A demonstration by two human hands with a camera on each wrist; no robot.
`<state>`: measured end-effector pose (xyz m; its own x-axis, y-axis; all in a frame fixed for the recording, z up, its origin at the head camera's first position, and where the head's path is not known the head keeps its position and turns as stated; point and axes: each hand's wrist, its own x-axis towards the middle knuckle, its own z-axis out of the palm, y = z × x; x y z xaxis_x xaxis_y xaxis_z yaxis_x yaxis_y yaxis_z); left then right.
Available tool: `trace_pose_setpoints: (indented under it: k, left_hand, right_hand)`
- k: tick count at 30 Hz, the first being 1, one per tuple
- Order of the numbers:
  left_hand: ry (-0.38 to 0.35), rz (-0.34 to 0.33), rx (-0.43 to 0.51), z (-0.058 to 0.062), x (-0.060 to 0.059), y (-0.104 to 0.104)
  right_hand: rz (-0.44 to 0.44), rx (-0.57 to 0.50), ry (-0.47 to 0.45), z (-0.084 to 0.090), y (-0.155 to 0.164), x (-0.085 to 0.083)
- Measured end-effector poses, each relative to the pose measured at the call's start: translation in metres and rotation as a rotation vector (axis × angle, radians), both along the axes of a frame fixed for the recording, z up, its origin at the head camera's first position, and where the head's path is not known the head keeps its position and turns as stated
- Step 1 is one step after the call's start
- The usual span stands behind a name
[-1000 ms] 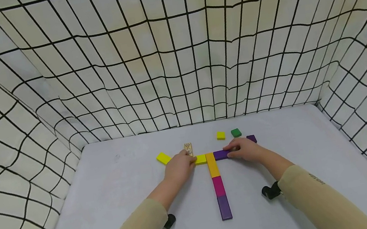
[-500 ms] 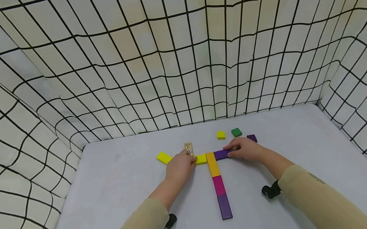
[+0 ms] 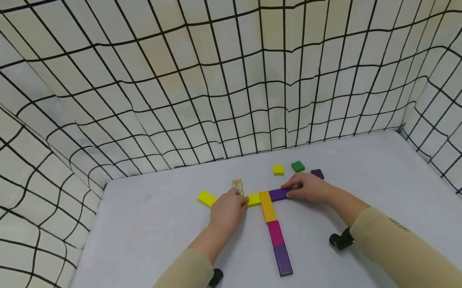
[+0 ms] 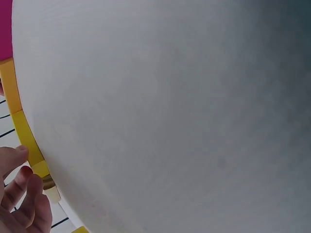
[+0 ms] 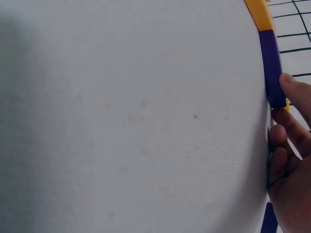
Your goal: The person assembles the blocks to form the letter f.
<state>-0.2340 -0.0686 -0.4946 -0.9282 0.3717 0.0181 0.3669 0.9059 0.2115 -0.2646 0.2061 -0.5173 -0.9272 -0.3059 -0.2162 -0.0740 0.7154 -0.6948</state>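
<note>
A T of flat blocks lies on the grey table (image 3: 161,244). Its stem runs toward me: an orange block (image 3: 267,206), a magenta block (image 3: 275,233) and a long purple block (image 3: 282,259). My left hand (image 3: 241,198) pinches the yellow block (image 3: 253,200) forming the left arm of the T. My right hand (image 3: 290,191) pinches the purple block (image 3: 279,194) forming the right arm. In the left wrist view my thumb (image 4: 14,154) touches the yellow block (image 4: 26,138). The right wrist view shows my thumb (image 5: 291,85) against the purple block (image 5: 272,68).
Loose pieces lie beyond the hands: a yellow block (image 3: 206,198), a wooden domino (image 3: 237,186), a small yellow square (image 3: 278,170), a green block (image 3: 297,166) and a small purple block (image 3: 317,174). Grid-patterned cloth walls (image 3: 223,90) enclose the table on three sides.
</note>
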Motion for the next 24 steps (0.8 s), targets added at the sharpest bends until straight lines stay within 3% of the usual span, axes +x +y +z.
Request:
trace_pose_setpoints:
  k: [14,24]
  left_hand:
    - [-0.005,-0.030,-0.043,-0.0039,-0.0043,0.0039]
    - [0.004,-0.057,-0.007,-0.0023,-0.0010,0.0000]
  right_hand:
    - [0.007,-0.004,0.007,0.0024,0.0005,0.0026]
    - [0.006,-0.007,0.016,0.0026,0.0000,0.0031]
